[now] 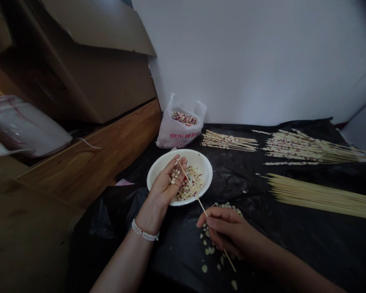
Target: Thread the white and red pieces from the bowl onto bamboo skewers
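Observation:
My left hand is palm up and cupped over a white bowl, holding several small cream kernels that look like corn. Between the thumb and fingers of my right hand is a thin bamboo skewer. It slants up to the left, its tip at a kernel by the fingertips of my left hand. Cream and dark red kernels lie in the bowl. Beneath and around my right hand, flat pale green-white pieces are scattered on black plastic sheeting.
A white plastic bag of red-and-cream kernels stands behind the bowl. To the right lie two bundles of threaded skewers and a bundle of bare skewers. A cardboard box and wooden board are at left, before a white wall.

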`<action>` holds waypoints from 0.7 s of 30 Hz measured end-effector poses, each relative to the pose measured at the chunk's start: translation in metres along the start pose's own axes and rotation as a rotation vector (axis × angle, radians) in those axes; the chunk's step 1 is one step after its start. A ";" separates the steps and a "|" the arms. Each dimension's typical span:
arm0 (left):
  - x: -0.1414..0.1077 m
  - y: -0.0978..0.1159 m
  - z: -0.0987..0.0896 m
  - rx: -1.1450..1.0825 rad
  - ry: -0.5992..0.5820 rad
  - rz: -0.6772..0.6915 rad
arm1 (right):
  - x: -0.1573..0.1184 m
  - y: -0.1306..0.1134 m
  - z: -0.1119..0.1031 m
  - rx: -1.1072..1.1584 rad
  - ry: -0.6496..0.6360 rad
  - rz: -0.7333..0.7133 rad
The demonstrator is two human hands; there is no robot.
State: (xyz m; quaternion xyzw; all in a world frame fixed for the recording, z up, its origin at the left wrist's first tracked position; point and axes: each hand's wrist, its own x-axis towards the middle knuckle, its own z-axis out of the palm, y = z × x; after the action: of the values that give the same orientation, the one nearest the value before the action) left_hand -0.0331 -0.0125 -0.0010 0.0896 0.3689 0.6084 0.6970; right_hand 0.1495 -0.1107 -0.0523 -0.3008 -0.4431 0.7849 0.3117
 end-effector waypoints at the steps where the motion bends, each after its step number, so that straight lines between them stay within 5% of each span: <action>1: 0.000 0.001 0.000 -0.022 0.007 -0.013 | 0.000 0.000 -0.001 -0.001 0.003 0.000; 9: -0.003 0.001 0.007 -0.101 0.049 -0.089 | 0.001 -0.001 0.000 -0.048 0.007 0.007; 15: 0.001 -0.003 0.005 -0.008 0.087 0.061 | 0.000 -0.001 0.000 -0.078 0.026 -0.011; 21: 0.003 -0.010 -0.002 0.148 -0.034 0.044 | 0.003 0.000 -0.001 -0.033 0.064 -0.048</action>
State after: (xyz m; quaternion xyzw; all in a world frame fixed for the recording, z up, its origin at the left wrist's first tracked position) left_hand -0.0265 -0.0122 -0.0091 0.1591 0.3991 0.5930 0.6810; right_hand 0.1478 -0.1078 -0.0530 -0.3200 -0.4529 0.7597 0.3396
